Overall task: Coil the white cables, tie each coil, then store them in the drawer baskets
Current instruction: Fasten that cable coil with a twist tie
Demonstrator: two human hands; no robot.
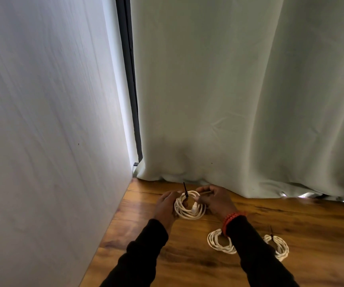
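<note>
A pale cabinet side (43,121) fills the left of the frame. At lower centre, your left hand (166,206) and right hand (216,200) each grip a side of the white cable coil (188,206), black tie (185,190) sticking up. 2 more coils (218,242) (278,245) lie on the wood floor (187,255), lower right.

The right forearm (254,245) lies across two white coils on the wooden floor (187,262), hiding the right side of the near coil (218,241) and the left part of the far coil (278,245). The left hand (166,206) covers the left rim of the held coil (189,206), so its grip there can't be made out. Both sleeves run off the bottom edge. Whether the black tie (185,190) is cinched is too small to tell.
</note>
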